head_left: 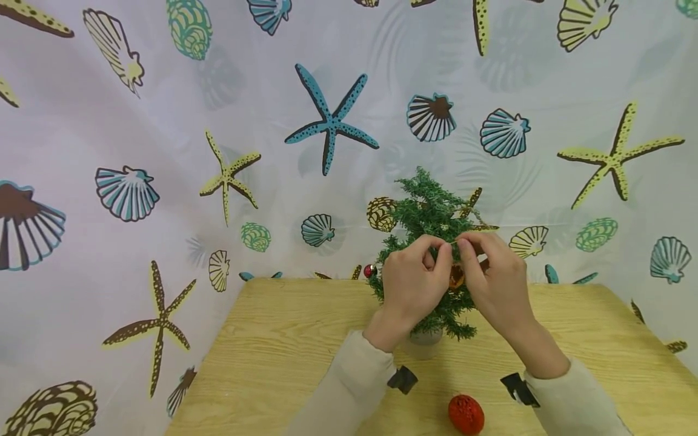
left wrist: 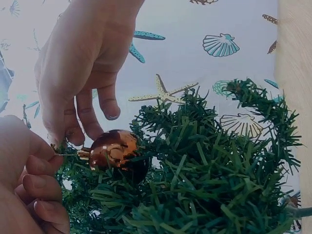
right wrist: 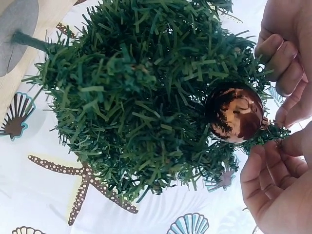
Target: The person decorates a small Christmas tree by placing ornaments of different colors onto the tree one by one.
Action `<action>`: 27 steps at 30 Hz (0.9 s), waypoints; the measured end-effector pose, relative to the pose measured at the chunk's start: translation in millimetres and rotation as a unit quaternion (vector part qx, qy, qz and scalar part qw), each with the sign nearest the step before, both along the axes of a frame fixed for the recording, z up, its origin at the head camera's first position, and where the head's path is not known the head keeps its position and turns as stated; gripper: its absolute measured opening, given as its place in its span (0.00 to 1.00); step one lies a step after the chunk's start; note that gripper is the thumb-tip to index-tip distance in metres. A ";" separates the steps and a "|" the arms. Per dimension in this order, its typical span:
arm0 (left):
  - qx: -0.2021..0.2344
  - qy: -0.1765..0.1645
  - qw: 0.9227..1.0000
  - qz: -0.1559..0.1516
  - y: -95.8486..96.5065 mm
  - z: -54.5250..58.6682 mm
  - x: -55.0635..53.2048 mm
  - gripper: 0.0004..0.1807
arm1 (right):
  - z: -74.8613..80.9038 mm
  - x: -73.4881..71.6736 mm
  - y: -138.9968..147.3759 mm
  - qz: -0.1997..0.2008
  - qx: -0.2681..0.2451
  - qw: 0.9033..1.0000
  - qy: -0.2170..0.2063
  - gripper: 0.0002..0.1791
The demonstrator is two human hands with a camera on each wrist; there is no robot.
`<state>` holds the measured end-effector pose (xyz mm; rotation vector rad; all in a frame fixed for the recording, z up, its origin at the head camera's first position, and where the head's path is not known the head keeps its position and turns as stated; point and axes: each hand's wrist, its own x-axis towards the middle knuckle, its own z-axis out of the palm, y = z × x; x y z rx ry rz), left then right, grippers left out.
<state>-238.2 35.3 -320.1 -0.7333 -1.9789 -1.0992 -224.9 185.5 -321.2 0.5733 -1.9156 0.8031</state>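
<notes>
A shiny copper-coloured Christmas bauble (right wrist: 236, 113) lies against the front branches of a small artificial Christmas tree (head_left: 422, 209). Above it in the head view, a thin gold thread (head_left: 454, 242) spans the short gap between both hands' fingertips. My left hand (head_left: 411, 281) pinches one side of that thread with thumb and forefinger. On the other side my right hand (head_left: 496, 281) pinches it, its remaining fingers bent. In the left wrist view the thread (left wrist: 70, 154) runs from the bauble's gold cap to the left hand (left wrist: 29, 180), with the right hand (left wrist: 87, 63) beyond.
A red textured bauble (head_left: 466, 415) lies on the wooden table (head_left: 283, 339) near its front. A small red ball (head_left: 369, 270) hangs on the tree's left side. The tree stands on a round grey base (head_left: 426, 336). Behind it hangs a shell-and-starfish curtain (head_left: 262, 72).
</notes>
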 end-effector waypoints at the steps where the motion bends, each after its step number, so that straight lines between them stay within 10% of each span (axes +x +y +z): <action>1: 0.000 -0.005 1.000 -0.001 -0.2 -0.6 0.0 0.09 | -0.7 -0.2 0.0 -0.002 0.002 1.000 -0.002 0.07; 27: -0.039 -0.050 0.998 -0.025 -15.8 -18.8 9.4 0.11 | -16.1 5.8 10.6 -0.005 0.000 1.000 -0.012 0.11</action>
